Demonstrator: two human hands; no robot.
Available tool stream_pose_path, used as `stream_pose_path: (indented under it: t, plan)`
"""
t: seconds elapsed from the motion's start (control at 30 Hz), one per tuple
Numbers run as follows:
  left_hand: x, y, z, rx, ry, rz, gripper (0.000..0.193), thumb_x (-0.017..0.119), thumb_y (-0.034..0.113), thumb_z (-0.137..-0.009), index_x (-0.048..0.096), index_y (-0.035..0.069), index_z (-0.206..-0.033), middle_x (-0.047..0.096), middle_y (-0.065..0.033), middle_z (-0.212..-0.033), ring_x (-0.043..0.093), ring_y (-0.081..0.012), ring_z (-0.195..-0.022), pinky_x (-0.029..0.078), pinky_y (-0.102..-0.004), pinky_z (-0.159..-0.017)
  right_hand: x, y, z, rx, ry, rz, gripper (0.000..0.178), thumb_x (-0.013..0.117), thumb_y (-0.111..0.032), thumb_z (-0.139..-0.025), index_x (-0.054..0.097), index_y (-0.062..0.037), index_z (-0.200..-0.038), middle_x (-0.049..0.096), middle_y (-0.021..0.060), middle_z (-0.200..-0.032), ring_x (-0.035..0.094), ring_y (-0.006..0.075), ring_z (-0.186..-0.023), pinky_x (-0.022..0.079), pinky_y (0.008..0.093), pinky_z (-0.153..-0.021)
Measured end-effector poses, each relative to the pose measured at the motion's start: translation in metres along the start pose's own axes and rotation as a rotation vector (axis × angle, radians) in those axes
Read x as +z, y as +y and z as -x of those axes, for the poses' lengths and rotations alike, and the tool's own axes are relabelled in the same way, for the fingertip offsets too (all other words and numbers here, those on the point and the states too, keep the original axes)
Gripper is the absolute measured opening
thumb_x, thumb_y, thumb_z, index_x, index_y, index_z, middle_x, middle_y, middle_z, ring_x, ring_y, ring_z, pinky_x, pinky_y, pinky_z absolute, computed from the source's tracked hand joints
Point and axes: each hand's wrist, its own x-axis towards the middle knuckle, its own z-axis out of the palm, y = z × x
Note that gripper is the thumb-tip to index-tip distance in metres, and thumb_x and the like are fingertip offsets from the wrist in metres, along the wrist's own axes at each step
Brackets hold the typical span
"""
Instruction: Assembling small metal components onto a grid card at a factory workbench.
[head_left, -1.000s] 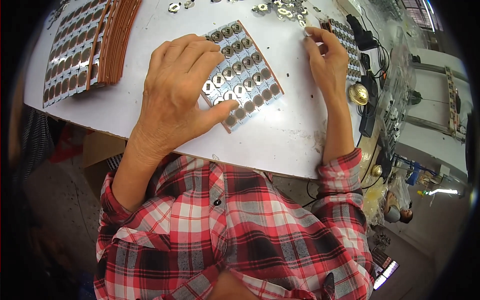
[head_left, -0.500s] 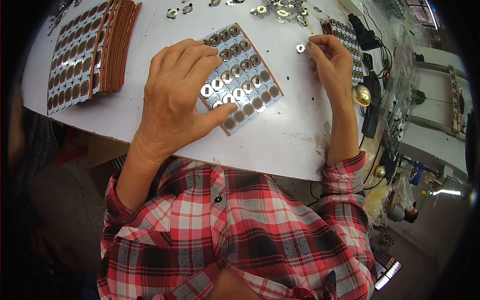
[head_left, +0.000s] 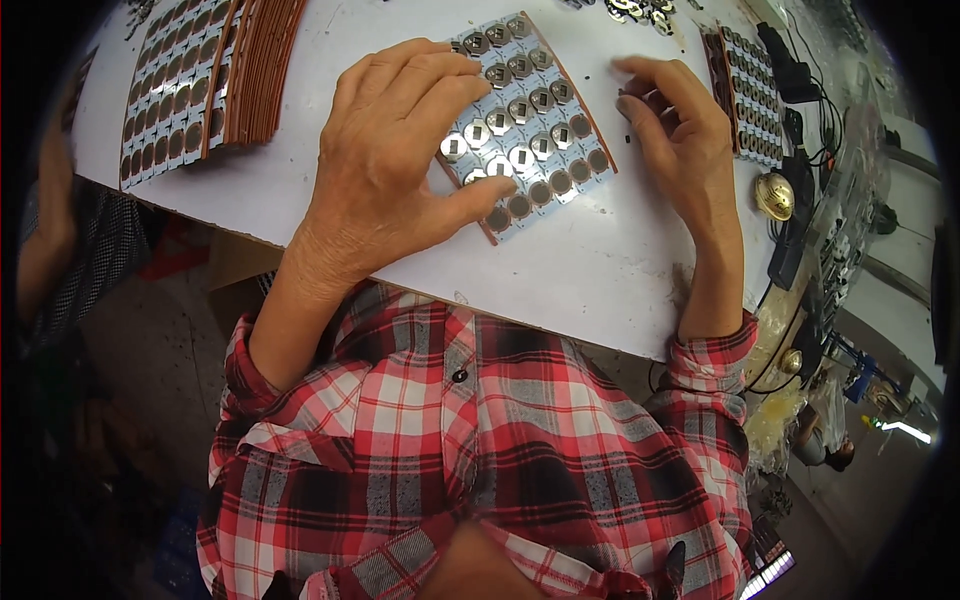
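Observation:
A pale blue panel (head_left: 545,212) with a brown edge lies tilted on the white table, bearing rows of round dark pads. Shiny metal clips (head_left: 521,159) sit on many pads; the nearest row shows bare dark discs (head_left: 540,193). Across the panel's left side rests my left hand (head_left: 385,165), fingers stretched out and thumb apart on its near left part. My right hand (head_left: 690,140) hovers just right of the panel, slightly blurred. Its index finger is raised off the thumb, and the other fingers curl inward. What lies inside them is hidden.
A thick stack of similar panels (head_left: 255,85) stands at the left. More filled panels (head_left: 752,100) lie at the right, beside black adapters and cables (head_left: 800,85). Loose metal clips (head_left: 645,12) lie at the far edge. A gold dome-shaped object (head_left: 774,196) sits right of my wrist.
The view has shifted, moving the scene right and up. My right hand has come nearer the panel; the metal clip at its fingertips no longer shows. My left hand stays on the panel.

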Motion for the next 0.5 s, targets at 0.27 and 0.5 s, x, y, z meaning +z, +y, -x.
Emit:
stream_pose_path:
  t: [0.27, 0.5]
  plan:
    - [-0.002, 0.0, 0.001, 0.012, -0.003, -0.016, 0.06, 0.09, 0.026, -0.063, 0.069, 0.006, -0.115, 0.069, -0.0089, -0.123, 0.059, -0.0313, -0.126, 0.044, -0.0462, -0.106, -0.007, 0.007, 0.004, 0.003, -0.024, -0.111, 0.016, 0.071, 0.0, -0.093, 0.071, -0.0023, -0.109, 0.067, 0.0002, -0.094, 0.059, 0.0088, -0.08, 0.049, 0.0236, -0.071]
    - [-0.005, 0.005, -0.003, 0.011, -0.016, -0.047, 0.062, 0.09, 0.022, -0.062, 0.069, 0.007, -0.119, 0.068, -0.0087, -0.127, 0.058, -0.0316, -0.129, 0.044, -0.0453, -0.106, -0.003, -0.014, 0.01, 0.069, -0.29, -0.557, 0.012, 0.065, -0.003, -0.1, 0.075, -0.0038, -0.106, 0.065, -0.001, -0.097, 0.061, 0.005, -0.08, 0.048, 0.0194, -0.062]
